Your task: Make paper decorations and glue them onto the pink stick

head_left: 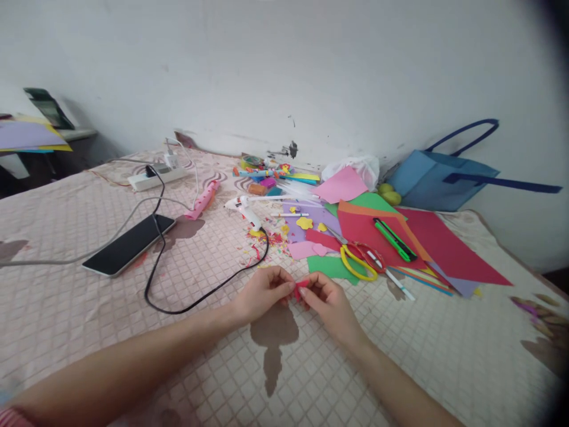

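Observation:
A small red piece (301,289) is between my two hands, above the patterned cloth (329,379). My right hand (328,301) pinches it with thumb and fingers. My left hand (268,292) is closed, its thumb and fingertips pressed together at the left edge of the piece. Beyond my hands lie tiny coloured scraps (278,240), a white glue gun (249,213) with a black cord, and scissors with yellow and red handles (359,265). A green sheet piece (331,267) lies just past my right hand.
Right of centre, red sheets (453,246) lie near a green cutter (395,240) and a blue bag (438,178). On the left are a black phone (131,244), a white power strip (157,177) and a pink roll (203,200). The black cord loops left of my left hand.

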`<move>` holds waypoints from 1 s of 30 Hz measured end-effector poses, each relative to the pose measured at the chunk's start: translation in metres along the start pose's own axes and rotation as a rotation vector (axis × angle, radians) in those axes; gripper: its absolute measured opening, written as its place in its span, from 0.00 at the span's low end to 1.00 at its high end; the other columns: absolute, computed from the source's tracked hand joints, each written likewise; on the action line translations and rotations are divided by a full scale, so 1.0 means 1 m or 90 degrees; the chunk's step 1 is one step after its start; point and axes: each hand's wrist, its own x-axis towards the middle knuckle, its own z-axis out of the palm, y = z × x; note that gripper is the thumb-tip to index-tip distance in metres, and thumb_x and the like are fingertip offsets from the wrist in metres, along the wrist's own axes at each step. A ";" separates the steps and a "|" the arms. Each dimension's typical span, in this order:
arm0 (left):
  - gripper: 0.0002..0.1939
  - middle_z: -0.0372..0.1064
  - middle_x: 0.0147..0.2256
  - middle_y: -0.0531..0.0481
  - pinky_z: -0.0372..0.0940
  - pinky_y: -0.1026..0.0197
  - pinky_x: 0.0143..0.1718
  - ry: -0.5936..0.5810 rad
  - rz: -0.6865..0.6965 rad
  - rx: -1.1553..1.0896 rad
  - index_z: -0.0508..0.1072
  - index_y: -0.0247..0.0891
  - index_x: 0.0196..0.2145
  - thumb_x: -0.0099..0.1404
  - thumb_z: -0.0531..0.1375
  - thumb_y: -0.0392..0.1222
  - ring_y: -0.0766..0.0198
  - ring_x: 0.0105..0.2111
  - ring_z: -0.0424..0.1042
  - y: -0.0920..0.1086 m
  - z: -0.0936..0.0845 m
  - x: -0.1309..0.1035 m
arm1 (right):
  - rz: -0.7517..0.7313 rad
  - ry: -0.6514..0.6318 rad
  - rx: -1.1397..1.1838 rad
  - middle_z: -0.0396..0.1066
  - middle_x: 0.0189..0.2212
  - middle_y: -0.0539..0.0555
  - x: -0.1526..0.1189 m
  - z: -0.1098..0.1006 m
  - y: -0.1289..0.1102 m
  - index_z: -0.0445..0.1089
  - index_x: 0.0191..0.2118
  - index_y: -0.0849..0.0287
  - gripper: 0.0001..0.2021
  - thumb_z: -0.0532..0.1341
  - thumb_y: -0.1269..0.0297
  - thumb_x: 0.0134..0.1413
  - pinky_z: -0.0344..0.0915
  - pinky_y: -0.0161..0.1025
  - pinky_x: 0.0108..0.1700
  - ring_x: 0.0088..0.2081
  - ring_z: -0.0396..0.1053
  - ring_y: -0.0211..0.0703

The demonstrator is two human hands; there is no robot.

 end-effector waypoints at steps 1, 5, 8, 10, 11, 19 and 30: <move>0.12 0.66 0.22 0.55 0.59 0.67 0.25 -0.002 -0.007 -0.011 0.67 0.34 0.28 0.55 0.61 0.46 0.71 0.21 0.64 0.000 0.000 0.000 | 0.000 0.002 0.008 0.64 0.24 0.47 0.000 0.000 0.000 0.64 0.30 0.58 0.05 0.59 0.62 0.51 0.59 0.34 0.28 0.25 0.61 0.36; 0.11 0.67 0.24 0.54 0.59 0.67 0.27 -0.007 -0.030 -0.059 0.68 0.33 0.29 0.54 0.62 0.44 0.72 0.22 0.65 -0.003 -0.001 0.002 | 0.003 0.014 0.047 0.65 0.25 0.48 0.000 0.001 -0.001 0.65 0.31 0.58 0.04 0.60 0.64 0.50 0.60 0.35 0.29 0.26 0.62 0.36; 0.11 0.68 0.25 0.52 0.59 0.67 0.27 -0.016 -0.044 -0.084 0.68 0.32 0.29 0.54 0.62 0.44 0.71 0.23 0.65 -0.003 -0.002 0.001 | -0.006 0.019 0.050 0.65 0.26 0.48 0.000 0.002 -0.001 0.65 0.32 0.58 0.03 0.60 0.65 0.50 0.60 0.35 0.30 0.26 0.62 0.36; 0.12 0.68 0.25 0.52 0.59 0.67 0.28 -0.018 -0.051 -0.105 0.68 0.32 0.29 0.54 0.63 0.44 0.71 0.23 0.65 -0.002 -0.002 0.000 | -0.017 0.026 0.039 0.65 0.26 0.48 -0.001 0.003 -0.002 0.66 0.32 0.57 0.03 0.59 0.65 0.50 0.59 0.35 0.30 0.26 0.62 0.36; 0.12 0.68 0.25 0.52 0.60 0.66 0.28 -0.017 -0.055 -0.118 0.68 0.32 0.29 0.54 0.63 0.44 0.71 0.23 0.65 -0.001 -0.002 0.000 | -0.022 0.029 0.032 0.65 0.26 0.48 -0.001 0.003 -0.003 0.66 0.32 0.57 0.03 0.59 0.65 0.50 0.59 0.35 0.29 0.26 0.62 0.36; 0.11 0.67 0.25 0.52 0.62 0.65 0.31 -0.032 -0.099 -0.221 0.69 0.32 0.28 0.51 0.65 0.41 0.71 0.25 0.66 0.002 -0.002 -0.001 | -0.081 0.031 -0.040 0.67 0.28 0.50 -0.004 0.000 -0.006 0.69 0.33 0.56 0.03 0.58 0.67 0.51 0.60 0.36 0.32 0.29 0.63 0.38; 0.09 0.67 0.25 0.52 0.62 0.65 0.32 -0.045 -0.100 -0.248 0.69 0.32 0.29 0.52 0.65 0.38 0.71 0.25 0.66 0.001 -0.005 -0.001 | -0.200 0.014 -0.104 0.67 0.31 0.51 -0.003 -0.003 -0.008 0.70 0.33 0.54 0.08 0.56 0.74 0.52 0.61 0.38 0.36 0.34 0.65 0.41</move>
